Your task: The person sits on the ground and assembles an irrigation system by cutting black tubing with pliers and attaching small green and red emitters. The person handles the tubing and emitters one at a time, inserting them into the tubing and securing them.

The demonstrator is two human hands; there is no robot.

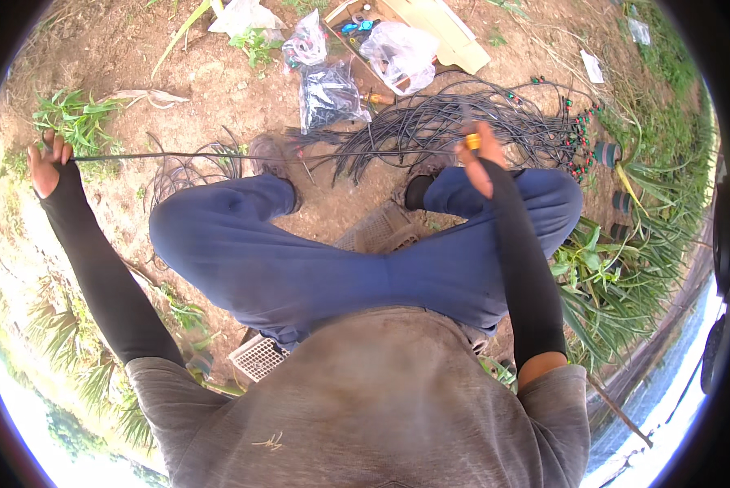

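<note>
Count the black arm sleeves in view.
2: the left sleeve reaches to the left hand, which holds a thin black tube; the right sleeve passes over the right trouser leg to the right hand.

Long-leaved plants (pixel 637 285) grow at right, and a white scrap (pixel 592 67) lies on soil (pixel 210 81).

We could reach over soil (pixel 206 98) left of the bags (pixel 330 96). A taut tube (pixel 194 154) crosses nearer us; coils (pixel 471 114) crowd our right.

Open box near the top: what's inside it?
Small blue and dark items show in the box; a clear plastic bag covers part of the inside, so anything beneath cannot be made out.
</note>
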